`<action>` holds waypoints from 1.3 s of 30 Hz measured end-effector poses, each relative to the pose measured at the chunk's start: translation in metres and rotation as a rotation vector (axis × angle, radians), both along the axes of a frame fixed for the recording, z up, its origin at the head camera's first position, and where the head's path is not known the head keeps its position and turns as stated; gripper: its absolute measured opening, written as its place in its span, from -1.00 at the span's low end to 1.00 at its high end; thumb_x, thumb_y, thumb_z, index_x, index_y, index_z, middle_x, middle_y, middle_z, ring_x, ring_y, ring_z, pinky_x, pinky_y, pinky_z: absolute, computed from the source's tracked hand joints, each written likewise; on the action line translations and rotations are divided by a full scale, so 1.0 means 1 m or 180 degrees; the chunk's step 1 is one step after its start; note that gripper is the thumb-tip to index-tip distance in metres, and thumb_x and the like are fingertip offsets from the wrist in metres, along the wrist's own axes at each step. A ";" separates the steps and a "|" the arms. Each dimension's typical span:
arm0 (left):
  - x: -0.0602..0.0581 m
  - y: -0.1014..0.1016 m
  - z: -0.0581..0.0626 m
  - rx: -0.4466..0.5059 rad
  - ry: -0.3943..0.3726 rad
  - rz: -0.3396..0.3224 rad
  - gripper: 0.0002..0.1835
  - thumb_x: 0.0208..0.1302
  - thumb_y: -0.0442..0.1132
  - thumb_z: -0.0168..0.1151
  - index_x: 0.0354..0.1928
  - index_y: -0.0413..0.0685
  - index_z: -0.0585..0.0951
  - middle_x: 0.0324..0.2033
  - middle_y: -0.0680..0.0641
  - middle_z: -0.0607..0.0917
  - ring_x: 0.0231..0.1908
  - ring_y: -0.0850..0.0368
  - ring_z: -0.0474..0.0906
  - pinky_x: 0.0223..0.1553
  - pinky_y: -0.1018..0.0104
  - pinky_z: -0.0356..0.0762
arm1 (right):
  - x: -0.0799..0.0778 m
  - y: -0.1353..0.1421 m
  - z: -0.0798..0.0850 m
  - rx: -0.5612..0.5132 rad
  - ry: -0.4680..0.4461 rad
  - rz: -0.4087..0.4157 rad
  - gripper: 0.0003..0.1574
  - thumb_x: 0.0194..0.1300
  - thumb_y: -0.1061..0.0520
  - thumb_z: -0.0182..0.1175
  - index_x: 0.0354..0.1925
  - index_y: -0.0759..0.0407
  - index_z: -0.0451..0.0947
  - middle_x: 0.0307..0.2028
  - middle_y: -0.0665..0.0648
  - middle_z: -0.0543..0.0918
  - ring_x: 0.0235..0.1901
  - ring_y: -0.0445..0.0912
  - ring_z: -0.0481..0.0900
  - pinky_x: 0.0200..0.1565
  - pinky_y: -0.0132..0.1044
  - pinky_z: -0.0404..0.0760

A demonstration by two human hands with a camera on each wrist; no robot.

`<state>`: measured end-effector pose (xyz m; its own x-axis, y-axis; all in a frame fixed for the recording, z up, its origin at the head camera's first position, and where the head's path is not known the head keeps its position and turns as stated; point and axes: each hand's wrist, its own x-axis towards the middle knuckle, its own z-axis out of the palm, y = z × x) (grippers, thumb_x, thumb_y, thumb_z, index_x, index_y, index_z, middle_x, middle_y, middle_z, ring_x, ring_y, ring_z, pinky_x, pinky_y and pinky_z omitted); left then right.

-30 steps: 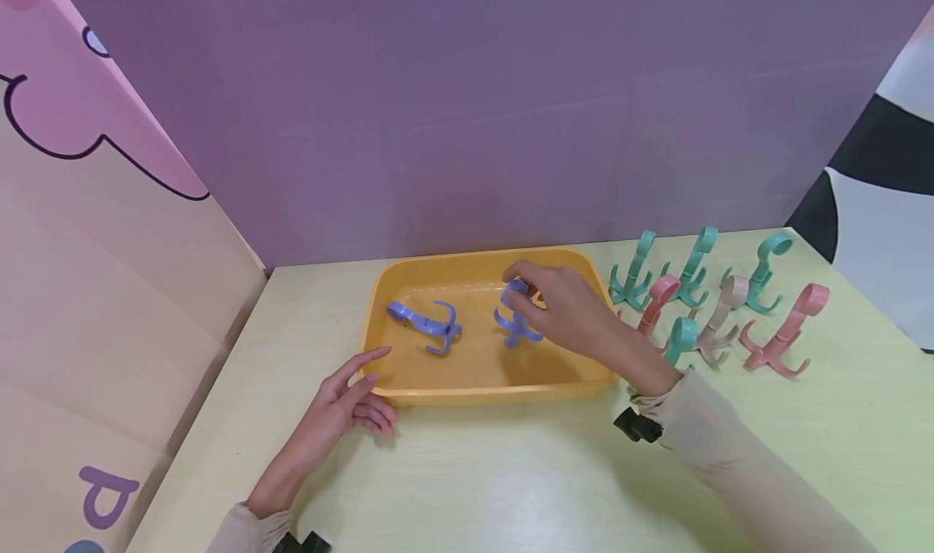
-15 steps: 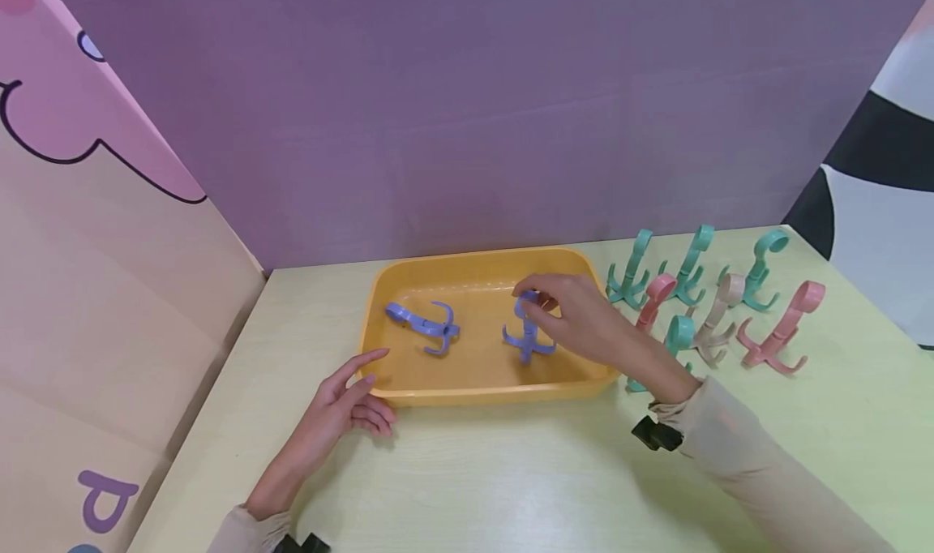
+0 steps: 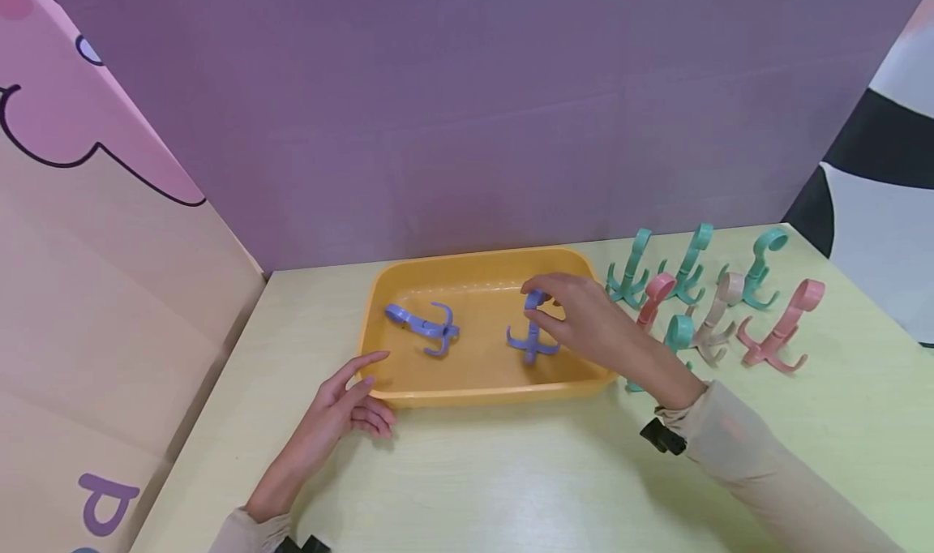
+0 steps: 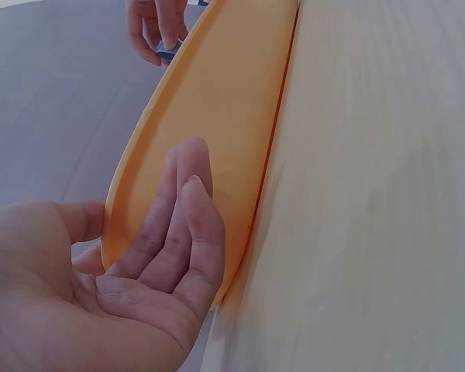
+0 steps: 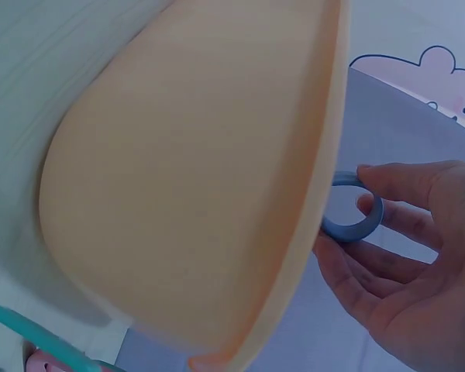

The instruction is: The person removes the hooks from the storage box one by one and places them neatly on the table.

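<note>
In the head view a yellow plastic tray [image 3: 489,396] rests on the table. My right hand [image 3: 594,326] pinches the ring top of a purple multi-prong hanging hook [image 3: 533,347], which stands upright in the tray's right half. Its ring [image 5: 353,231] shows between thumb and fingers in the right wrist view. A second purple hook [image 3: 430,326] lies on its side in the left half of the tray. At the tray's front left corner my left hand [image 3: 339,407] touches the rim with index finger and thumb, the other fingers loosely bent outside the wall.
Right of the tray stand several similar hooks: green ones [image 3: 689,269], a beige one [image 3: 715,326] and pink ones [image 3: 784,334]. A front green hook [image 3: 679,334] is partly behind my right forearm. A purple panel [image 3: 452,131] rises behind the table [image 3: 467,480].
My right hand has moved a little right and toward me with the purple hook, which has come more upright. The left hand and the lying hook stay put.
</note>
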<state>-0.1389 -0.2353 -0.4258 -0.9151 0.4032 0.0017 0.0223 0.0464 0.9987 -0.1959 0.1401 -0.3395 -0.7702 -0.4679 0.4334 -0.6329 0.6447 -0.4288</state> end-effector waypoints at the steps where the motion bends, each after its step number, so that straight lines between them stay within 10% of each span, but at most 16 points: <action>1: 0.000 0.000 0.000 -0.0003 -0.0005 0.0004 -0.44 0.59 -0.04 -0.07 0.51 -0.04 0.18 -0.39 -0.30 0.74 -0.42 -0.20 0.72 -0.33 0.14 0.72 | 0.000 0.000 0.000 -0.0007 0.0023 0.0017 -0.68 0.27 0.25 0.37 0.00 0.26 0.62 -0.14 0.10 0.72 -0.13 -0.01 0.69 -0.15 -0.10 0.71; 27: 0.001 0.001 0.001 -0.0062 -0.0023 0.0055 -0.47 0.60 -0.05 -0.07 0.49 -0.01 0.21 -0.37 -0.33 0.73 -0.42 -0.22 0.71 -0.34 0.15 0.72 | 0.051 0.037 0.066 -0.0108 0.1072 -0.0230 -0.50 0.07 0.30 0.50 0.01 0.21 0.62 -0.09 0.12 0.72 -0.13 0.04 0.70 -0.19 -0.02 0.73; 30: 0.001 0.000 0.001 -0.0055 -0.0037 0.0066 -0.47 0.59 -0.05 -0.07 0.49 -0.01 0.21 -0.37 -0.33 0.74 -0.42 -0.21 0.71 -0.34 0.15 0.72 | 0.057 0.044 0.075 -0.0125 0.1243 -0.0292 -0.46 0.03 0.28 0.53 0.02 0.22 0.63 -0.09 0.10 0.72 -0.08 0.01 0.69 -0.06 -0.37 0.66; 34: 0.001 -0.001 0.001 -0.0032 -0.0040 0.0068 -0.47 0.59 -0.04 -0.06 0.49 -0.01 0.22 -0.37 -0.33 0.73 -0.42 -0.19 0.71 -0.34 0.16 0.72 | 0.062 0.055 0.084 -0.0232 0.1477 -0.0267 -0.46 0.30 -0.15 0.34 0.02 0.24 0.64 -0.10 0.11 0.73 -0.13 -0.01 0.66 0.02 -0.75 0.34; 39: 0.002 -0.002 0.001 -0.0031 -0.0033 0.0072 -0.46 0.59 -0.04 -0.06 0.49 -0.03 0.21 -0.37 -0.33 0.74 -0.41 -0.20 0.71 -0.33 0.14 0.72 | 0.067 0.069 0.092 -0.0297 0.1644 -0.0318 -0.17 0.37 -0.44 -0.01 0.02 0.24 0.65 -0.10 0.15 0.74 -0.23 -0.03 0.62 0.03 -0.77 0.33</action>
